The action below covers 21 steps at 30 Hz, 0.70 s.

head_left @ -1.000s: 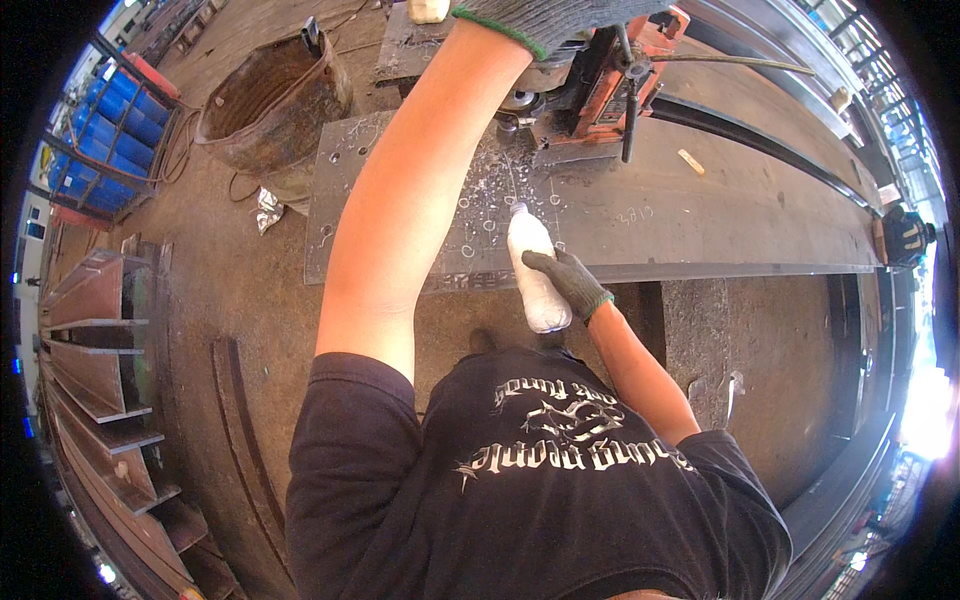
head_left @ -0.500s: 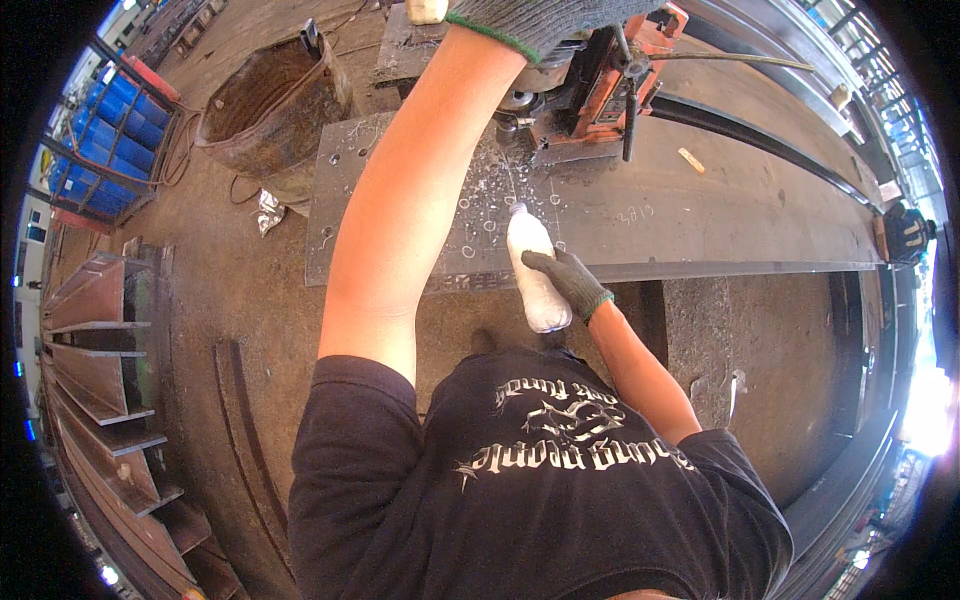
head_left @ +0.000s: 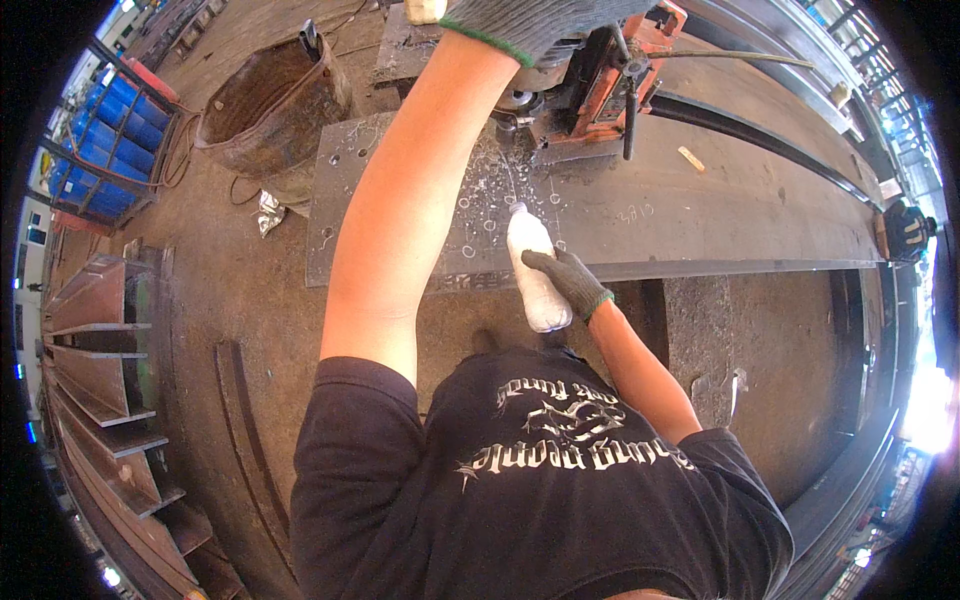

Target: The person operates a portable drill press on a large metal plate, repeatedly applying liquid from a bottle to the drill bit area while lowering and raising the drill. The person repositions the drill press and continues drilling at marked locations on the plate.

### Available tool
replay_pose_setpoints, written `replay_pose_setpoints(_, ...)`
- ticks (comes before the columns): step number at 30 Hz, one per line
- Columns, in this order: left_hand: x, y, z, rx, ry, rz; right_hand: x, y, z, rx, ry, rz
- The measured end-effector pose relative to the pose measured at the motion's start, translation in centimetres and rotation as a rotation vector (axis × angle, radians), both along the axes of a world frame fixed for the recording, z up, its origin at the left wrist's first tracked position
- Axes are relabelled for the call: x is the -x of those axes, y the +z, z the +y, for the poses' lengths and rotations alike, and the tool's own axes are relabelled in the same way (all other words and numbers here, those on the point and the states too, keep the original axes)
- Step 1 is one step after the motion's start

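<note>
My right hand (head_left: 569, 282), in a dark grey knitted glove with a green cuff, is closed around a clear plastic bottle (head_left: 530, 245) of milky white liquid. The bottle leans with its narrow neck pointing away from me, over the near edge of a steel beam (head_left: 720, 225). My left arm stretches forward, and my gloved left hand (head_left: 545, 25) lies over the top of an orange drilling machine (head_left: 603, 95) on the beam. The left fingers are cut off or hidden at the upper edge. Metal chips and chalk circles mark the steel below the machine's chuck (head_left: 520, 102).
A rusty open drum (head_left: 270, 105) stands left of the beam. Blue barrels (head_left: 115, 145) sit in a rack farther left. Cut steel sections (head_left: 105, 385) are stacked at the lower left. A small yellowish piece (head_left: 691, 158) and a dark glove (head_left: 908, 232) lie to the right.
My left forearm and hand have shifted very slightly to the left. The right hand and bottle stay practically in place.
</note>
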<state>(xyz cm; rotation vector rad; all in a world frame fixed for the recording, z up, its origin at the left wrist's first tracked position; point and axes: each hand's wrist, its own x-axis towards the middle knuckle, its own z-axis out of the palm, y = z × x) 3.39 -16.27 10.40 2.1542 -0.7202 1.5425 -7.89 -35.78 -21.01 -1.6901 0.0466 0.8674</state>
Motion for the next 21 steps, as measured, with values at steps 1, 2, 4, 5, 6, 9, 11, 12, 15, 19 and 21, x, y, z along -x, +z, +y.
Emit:
replay_pose_setpoints(1, 0.1, 0.0, 0.0, -0.004, 0.005, 0.023, 0.0, 0.0, 0.0, 0.007, -0.004, -0.007)
replay_pose_setpoints(2, 0.2, 0.1, 0.0, -0.008, 0.01, 0.046, 0.1, 0.1, 0.0, -0.002, -0.012, -0.001)
replay_pose_setpoints(4, 0.3, 0.1, 0.1, -0.01, 0.016, 0.045, 0.2, 0.3, 0.1, -0.022, -0.025, 0.01)
replay_pose_setpoints(5, 0.3, 0.0, 0.1, -0.006, 0.016, 0.022, 0.2, 0.3, 0.1, -0.021, -0.021, 0.005)
replay_pose_setpoints(6, 0.4, -0.1, 0.1, -0.005, 0.017, -0.002, 0.2, 0.3, 0.1, -0.023, -0.016, -0.001)
replay_pose_setpoints(9, 0.3, -0.2, 0.0, 0.021, -0.02, 0.022, -0.3, -1.2, -0.2, -0.055, 0.023, -0.079)
replay_pose_setpoints(11, 0.4, -0.1, 0.0, 0.02, -0.015, -0.014, -0.6, -2.8, -0.3, -0.076, 0.021, -0.193)
replay_pose_setpoints(12, 0.4, -0.2, 0.0, 0.02, -0.014, -0.031, -0.6, -3.1, -0.1, -0.082, 0.0, -0.269)
replay_pose_setpoints(15, 0.4, 0.0, -0.1, 0.021, 0.0, 0.074, -0.9, -3.7, -0.2, -0.044, -0.035, -0.364)
replay_pose_setpoints(19, 0.6, 0.0, 0.1, 0.027, -0.02, 0.086, -1.2, -4.1, -0.2, -0.067, -0.087, -0.361)
replay_pose_setpoints(21, 0.7, -0.2, 0.1, 0.037, -0.025, 0.029, -1.1, -3.7, -0.5, -0.04, -0.079, -0.359)
